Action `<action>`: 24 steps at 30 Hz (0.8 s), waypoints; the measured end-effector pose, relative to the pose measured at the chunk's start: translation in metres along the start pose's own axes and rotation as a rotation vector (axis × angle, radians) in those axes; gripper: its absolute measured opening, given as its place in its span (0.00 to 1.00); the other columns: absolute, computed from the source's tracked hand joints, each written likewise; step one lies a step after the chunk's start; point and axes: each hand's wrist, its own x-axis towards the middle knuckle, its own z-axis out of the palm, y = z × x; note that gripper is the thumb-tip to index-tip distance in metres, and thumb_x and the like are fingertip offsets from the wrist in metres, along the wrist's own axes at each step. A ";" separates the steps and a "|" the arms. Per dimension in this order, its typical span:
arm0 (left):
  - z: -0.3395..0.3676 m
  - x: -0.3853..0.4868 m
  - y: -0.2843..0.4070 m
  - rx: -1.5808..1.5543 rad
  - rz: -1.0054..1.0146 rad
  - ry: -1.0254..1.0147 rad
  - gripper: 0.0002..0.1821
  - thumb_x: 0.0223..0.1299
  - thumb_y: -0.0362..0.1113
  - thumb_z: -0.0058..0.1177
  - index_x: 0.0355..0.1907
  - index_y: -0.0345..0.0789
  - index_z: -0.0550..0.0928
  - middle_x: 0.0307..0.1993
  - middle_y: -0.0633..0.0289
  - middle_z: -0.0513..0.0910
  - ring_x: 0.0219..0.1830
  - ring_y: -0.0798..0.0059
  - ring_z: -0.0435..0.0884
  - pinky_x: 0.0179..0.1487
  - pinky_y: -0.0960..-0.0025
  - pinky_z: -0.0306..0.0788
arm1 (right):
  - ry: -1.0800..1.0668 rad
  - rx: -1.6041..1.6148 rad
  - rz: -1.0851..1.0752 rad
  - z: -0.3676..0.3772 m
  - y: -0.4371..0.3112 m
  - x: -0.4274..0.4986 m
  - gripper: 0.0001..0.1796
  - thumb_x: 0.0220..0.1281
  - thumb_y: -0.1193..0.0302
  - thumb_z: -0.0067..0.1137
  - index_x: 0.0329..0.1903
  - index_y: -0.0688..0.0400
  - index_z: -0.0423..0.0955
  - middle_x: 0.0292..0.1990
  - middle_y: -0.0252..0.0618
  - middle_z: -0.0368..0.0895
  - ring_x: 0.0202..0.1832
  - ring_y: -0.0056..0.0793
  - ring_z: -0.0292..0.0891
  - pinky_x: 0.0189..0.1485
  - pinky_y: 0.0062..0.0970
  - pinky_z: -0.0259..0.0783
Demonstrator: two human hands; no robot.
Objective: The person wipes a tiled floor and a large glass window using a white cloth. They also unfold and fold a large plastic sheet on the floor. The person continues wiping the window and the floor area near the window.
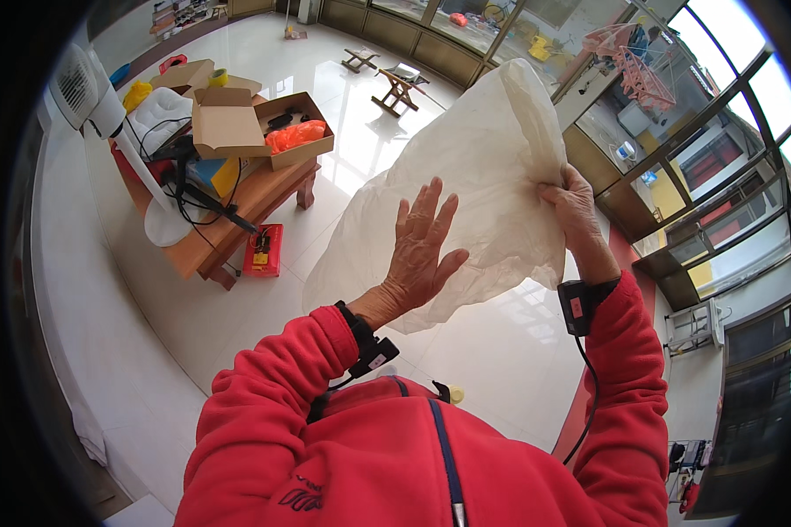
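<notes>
A large translucent whitish plastic bag (461,151) spreads out in front of me, puffed and creased, above the tiled floor. Its upper right edge is bunched in my right hand (572,204), pinched between thumb and fingers. Flat against or just over the bag's near face lies my left hand (425,244), fingers apart and the back of the hand towards me; whether the palm touches the plastic cannot be seen. Each wrist carries a black strap with a small black box, the left box (377,356) and the right box (573,307).
A wooden table (263,194) at left bears an open cardboard box (303,141), cables and a white fan (95,99). On the floor beside it is a red box (263,250). Small folding stools (395,92) stand farther off. Glazed panels (692,191) line the right side.
</notes>
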 end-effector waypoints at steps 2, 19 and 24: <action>0.015 -0.019 -0.005 -0.010 -0.018 -0.466 0.42 0.70 0.55 0.50 0.79 0.40 0.53 0.80 0.48 0.43 0.81 0.49 0.44 0.77 0.37 0.39 | -0.012 0.176 0.040 -0.005 -0.011 -0.003 0.20 0.57 0.86 0.53 0.54 0.63 0.77 0.43 0.35 0.83 0.39 0.23 0.78 0.44 0.25 0.77; -0.085 0.047 -0.121 -0.588 -0.664 -0.167 0.15 0.74 0.43 0.49 0.51 0.35 0.83 0.45 0.63 0.85 0.48 0.78 0.83 0.54 0.72 0.76 | -0.189 -0.573 -0.091 -0.129 -0.047 -0.017 0.13 0.63 0.83 0.62 0.49 0.61 0.82 0.39 0.23 0.83 0.43 0.15 0.75 0.50 0.23 0.73; -0.052 0.084 -0.147 -0.697 -0.363 -0.037 0.38 0.77 0.62 0.29 0.76 0.36 0.62 0.75 0.52 0.61 0.79 0.61 0.54 0.80 0.58 0.46 | -0.169 -0.488 -0.179 -0.137 -0.044 -0.040 0.17 0.62 0.87 0.58 0.51 0.60 0.81 0.40 0.23 0.83 0.45 0.14 0.74 0.51 0.20 0.72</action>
